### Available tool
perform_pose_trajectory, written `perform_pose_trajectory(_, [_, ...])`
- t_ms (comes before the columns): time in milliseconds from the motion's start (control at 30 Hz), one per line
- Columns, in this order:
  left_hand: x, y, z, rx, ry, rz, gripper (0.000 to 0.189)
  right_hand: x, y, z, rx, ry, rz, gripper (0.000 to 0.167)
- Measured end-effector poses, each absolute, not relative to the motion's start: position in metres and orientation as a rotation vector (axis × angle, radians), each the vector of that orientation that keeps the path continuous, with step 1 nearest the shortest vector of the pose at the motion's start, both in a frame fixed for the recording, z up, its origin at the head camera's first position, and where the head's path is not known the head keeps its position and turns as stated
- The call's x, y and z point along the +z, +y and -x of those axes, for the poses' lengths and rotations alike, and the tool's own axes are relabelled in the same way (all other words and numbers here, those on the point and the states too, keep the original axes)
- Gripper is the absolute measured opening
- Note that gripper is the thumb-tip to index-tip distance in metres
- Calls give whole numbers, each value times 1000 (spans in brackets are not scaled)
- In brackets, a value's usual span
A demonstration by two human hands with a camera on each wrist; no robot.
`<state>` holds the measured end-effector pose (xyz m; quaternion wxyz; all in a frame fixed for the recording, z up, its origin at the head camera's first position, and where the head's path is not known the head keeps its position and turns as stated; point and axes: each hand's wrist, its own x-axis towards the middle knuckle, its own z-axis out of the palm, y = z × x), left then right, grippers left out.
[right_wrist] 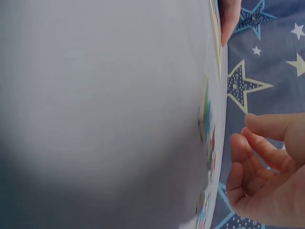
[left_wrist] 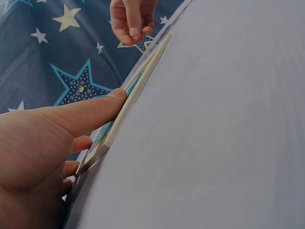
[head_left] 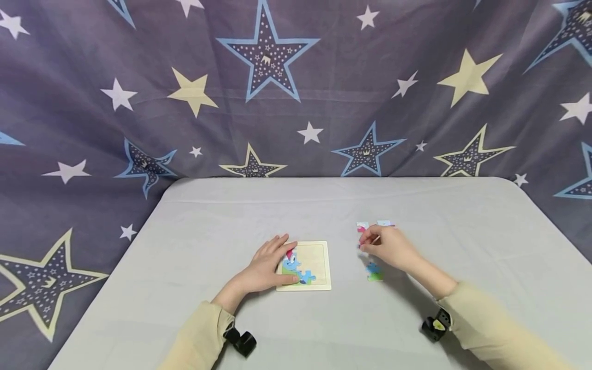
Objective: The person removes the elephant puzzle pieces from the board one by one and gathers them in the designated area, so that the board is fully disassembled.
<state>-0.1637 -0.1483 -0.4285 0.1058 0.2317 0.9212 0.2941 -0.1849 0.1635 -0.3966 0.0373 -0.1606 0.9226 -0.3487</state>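
A square wooden puzzle tray (head_left: 329, 272) lies flat on the table, with joined blue, green and red jigsaw pieces (head_left: 290, 263) in its left and lower part. Across its left side rests my left hand (head_left: 261, 268), fingers spread, thumb (left_wrist: 102, 109) pressing near the front edge. To the right, my right hand (head_left: 392, 249) hovers over loose puzzle pieces, fingers loosely bent and thumb near the index finger. No piece shows between these fingertips in the right wrist view. A blue-green piece (head_left: 374, 272) lies nearer me; a pink-white one (head_left: 362, 226) and a pale blue one (head_left: 384, 223) lie beyond.
A pale grey cloth covers the table (head_left: 208, 221). Behind it hangs a dark curtain (head_left: 324, 103) with a star pattern. Black wrist cameras sit on both forearms, the left camera (head_left: 240, 341) close to the tabletop.
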Motion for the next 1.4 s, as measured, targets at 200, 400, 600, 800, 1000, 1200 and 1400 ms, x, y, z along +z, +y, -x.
perform_pose_trajectory(200, [-426,-148,162,871,2709,-679,78,-396,145,180,-1098,2776,484,7])
perform_pose_trajectory(400, [-426,-147,161,880,2704,-682,78,-398,123,175,-1108,2751,548,10])
perform_pose_trajectory(600, [-425,-147,161,879,2704,-682,78,-397,105,172,-1106,2717,612,12])
perform_pose_trajectory(800, [-423,-147,160,875,2698,-679,78,-396,91,168,-1093,2678,660,13])
perform_pose_trajectory(1000, [-422,-147,161,877,2700,-693,78,-396,80,166,-1063,2658,694,15])
perform_pose_trajectory(1200, [-425,-149,162,867,2711,-702,78,-397,72,166,-1011,2654,730,17])
perform_pose_trajectory(1400, [-425,-149,162,883,2711,-713,78,-397,66,164,-968,2628,785,18])
